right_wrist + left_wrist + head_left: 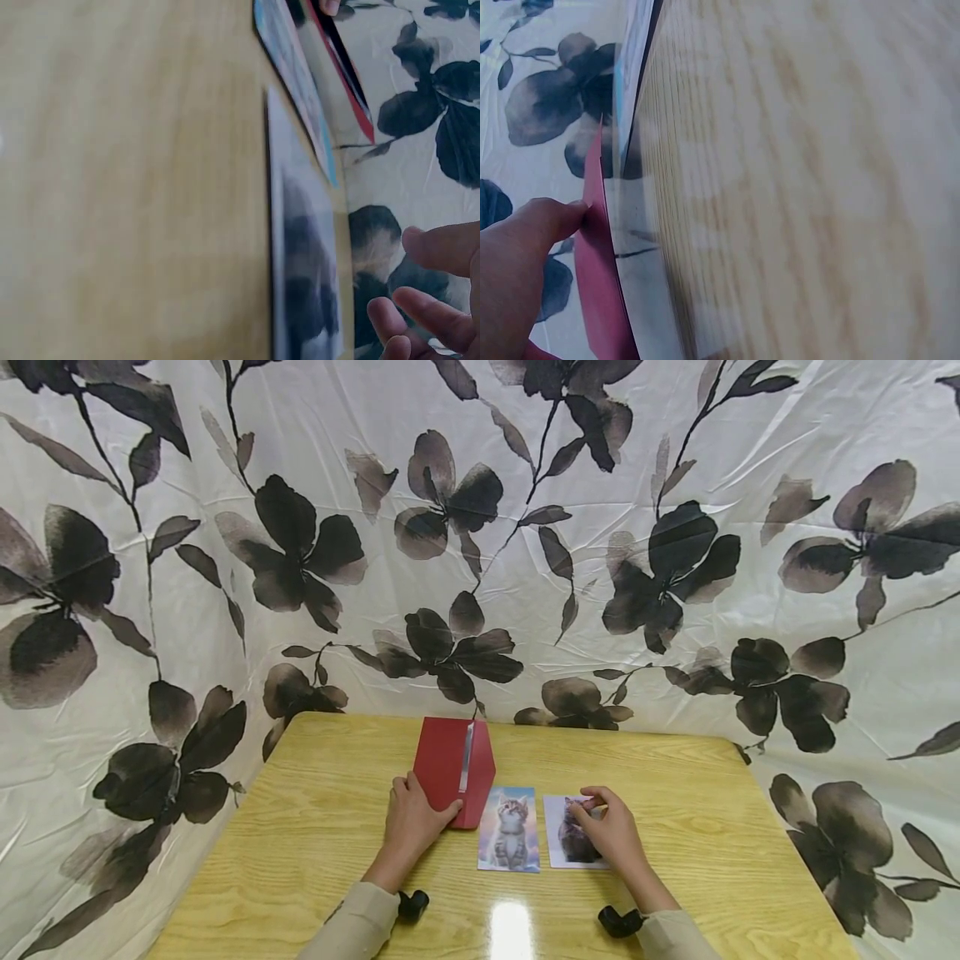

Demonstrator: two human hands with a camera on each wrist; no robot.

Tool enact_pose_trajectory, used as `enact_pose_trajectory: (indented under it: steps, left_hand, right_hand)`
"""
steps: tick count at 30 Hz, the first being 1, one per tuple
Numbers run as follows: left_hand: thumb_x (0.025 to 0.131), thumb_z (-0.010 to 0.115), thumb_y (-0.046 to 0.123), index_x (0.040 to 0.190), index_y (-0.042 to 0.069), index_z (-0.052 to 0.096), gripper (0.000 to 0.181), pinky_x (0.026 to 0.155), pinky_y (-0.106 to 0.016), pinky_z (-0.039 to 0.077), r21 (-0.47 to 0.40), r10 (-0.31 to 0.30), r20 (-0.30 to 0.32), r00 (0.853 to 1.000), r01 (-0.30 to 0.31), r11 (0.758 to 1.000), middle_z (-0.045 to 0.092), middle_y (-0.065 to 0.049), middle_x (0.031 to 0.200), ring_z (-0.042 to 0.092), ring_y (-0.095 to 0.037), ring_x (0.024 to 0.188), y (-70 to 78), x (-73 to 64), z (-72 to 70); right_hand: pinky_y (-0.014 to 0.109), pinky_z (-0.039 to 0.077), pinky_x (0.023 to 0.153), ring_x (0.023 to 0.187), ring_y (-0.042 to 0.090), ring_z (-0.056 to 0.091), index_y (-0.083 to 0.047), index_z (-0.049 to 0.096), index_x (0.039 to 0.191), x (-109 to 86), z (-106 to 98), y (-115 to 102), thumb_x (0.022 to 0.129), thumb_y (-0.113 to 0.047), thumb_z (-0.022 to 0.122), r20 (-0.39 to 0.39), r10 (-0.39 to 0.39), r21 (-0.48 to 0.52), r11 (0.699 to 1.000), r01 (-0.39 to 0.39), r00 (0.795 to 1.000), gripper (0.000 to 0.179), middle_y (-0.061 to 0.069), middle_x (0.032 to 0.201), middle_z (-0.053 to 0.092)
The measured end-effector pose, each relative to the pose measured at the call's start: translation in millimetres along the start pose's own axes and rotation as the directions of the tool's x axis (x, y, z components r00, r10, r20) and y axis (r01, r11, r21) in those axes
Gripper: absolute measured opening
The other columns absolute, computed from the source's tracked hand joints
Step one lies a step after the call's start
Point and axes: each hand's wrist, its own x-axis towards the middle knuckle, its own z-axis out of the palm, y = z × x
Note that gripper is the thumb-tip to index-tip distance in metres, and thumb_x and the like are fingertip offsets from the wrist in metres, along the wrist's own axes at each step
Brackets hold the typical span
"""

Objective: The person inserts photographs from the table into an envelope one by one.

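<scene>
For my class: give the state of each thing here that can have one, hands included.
Red envelope: flap open.
Kitten card: face up, flat on the table, uncovered.
Dark cat card: face up, partly hidden in the head view.
Left hand: holding the red envelope, thumb on its surface.
Right hand: empty, over the dark cat card.

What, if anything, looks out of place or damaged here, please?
Nothing stands out: the left hand holds the red envelope, its flap open; the striped kitten card and darker cat card lie face up, side by side, with no visible damage.
</scene>
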Motion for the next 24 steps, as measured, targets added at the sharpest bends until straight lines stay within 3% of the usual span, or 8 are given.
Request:
enact_pose_trajectory:
  steps: [8,13,17,24]
  left_hand:
    - [0.083,0.089,0.052,0.144,-0.016,0.041,0.104,0.087,-0.054,0.058,0.01,0.015,-0.008,1.0,-0.015,1.0,0.047,-0.033,0.127,0.058,-0.04,0.102,-1.5,0.5,1.0]
    - [0.083,0.088,0.053,0.149,-0.017,0.039,0.108,0.092,-0.055,0.057,0.01,0.016,-0.008,1.0,-0.016,1.0,0.047,-0.034,0.132,0.057,-0.043,0.109,-2.3,0.9,1.8]
    - [0.084,0.087,0.054,0.153,-0.019,0.037,0.112,0.095,-0.056,0.056,0.012,0.026,-0.016,1.0,-0.026,1.0,0.045,-0.037,0.137,0.056,-0.046,0.115,-3.7,1.3,2.1]
    - [0.083,0.088,0.053,0.149,-0.018,0.038,0.109,0.092,-0.056,0.056,0.009,0.029,-0.014,0.999,-0.029,1.0,0.046,-0.035,0.132,0.057,-0.045,0.109,-4.3,-0.2,1.5]
  right_hand:
    - [0.032,0.045,0.065,0.077,0.017,0.055,-0.004,0.069,0.133,-15.9,-12,16,0.097,-0.023,0.082,0.001,0.031,-0.06,0.998,-0.031,1.0,0.043,0.009,0.106,0.068]
    - [0.031,0.042,0.066,0.077,0.017,0.053,-0.002,0.069,0.132,-21.1,-16,21,0.094,-0.022,0.085,-0.011,0.035,-0.086,0.996,-0.036,0.999,0.045,0.009,0.104,0.069]
    - [0.034,0.045,0.073,0.082,0.019,0.056,0.002,0.07,0.128,-24.2,-17,24,0.092,-0.021,0.087,-0.018,0.012,-0.112,0.994,-0.014,1.0,0.045,0.009,0.1,0.068]
    - [0.043,0.049,0.084,0.093,0.024,0.061,0.004,0.069,0.123,-31.7,-17,29,0.089,-0.022,0.09,-0.037,-0.023,-0.184,0.983,0.016,0.999,0.048,0.012,0.1,0.065]
